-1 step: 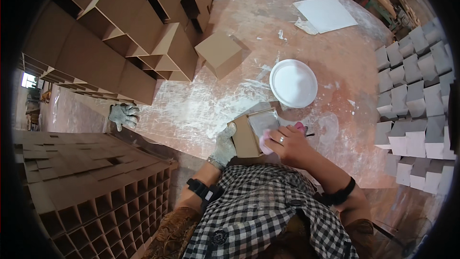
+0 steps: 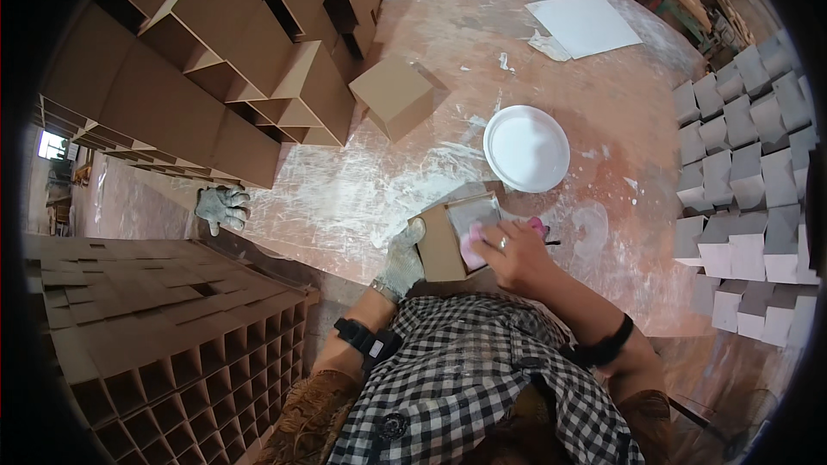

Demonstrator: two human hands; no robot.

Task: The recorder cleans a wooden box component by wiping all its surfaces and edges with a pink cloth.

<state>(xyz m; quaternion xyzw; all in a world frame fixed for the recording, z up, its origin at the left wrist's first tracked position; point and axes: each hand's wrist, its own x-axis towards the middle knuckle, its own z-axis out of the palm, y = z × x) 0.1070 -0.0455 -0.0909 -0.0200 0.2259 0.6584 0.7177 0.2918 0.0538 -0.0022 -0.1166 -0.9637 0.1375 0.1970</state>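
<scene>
My left hand (image 2: 403, 260), in a pale, dusty work glove, is closed on the left side of a small brown cardboard box (image 2: 439, 251) near the table's front edge. The box is tilted, and its grey face (image 2: 475, 217) is turned toward my right hand. Bare and wearing a ring, my right hand (image 2: 519, 258) grips a pink cloth (image 2: 470, 248) that lies against this face; part of the cloth shows beyond the knuckles. A thin dark piece sticks out past that hand, its kind unclear. Just beyond the box stands a round white tub (image 2: 526, 149).
Brown cardboard boxes (image 2: 215, 26) are stacked at the far left, with a single box (image 2: 394, 96) beside them. An empty grey glove (image 2: 222, 208) lies at the left edge. Gridded cardboard (image 2: 172, 379) fills the lower left. Grey-white blocks (image 2: 748, 176) stand at right; a white sheet (image 2: 586, 26) lies far back.
My right hand has shifted slightly left, and the pink cloth has slid a little left across the box's grey face. My left hand and the box stay nearly still.
</scene>
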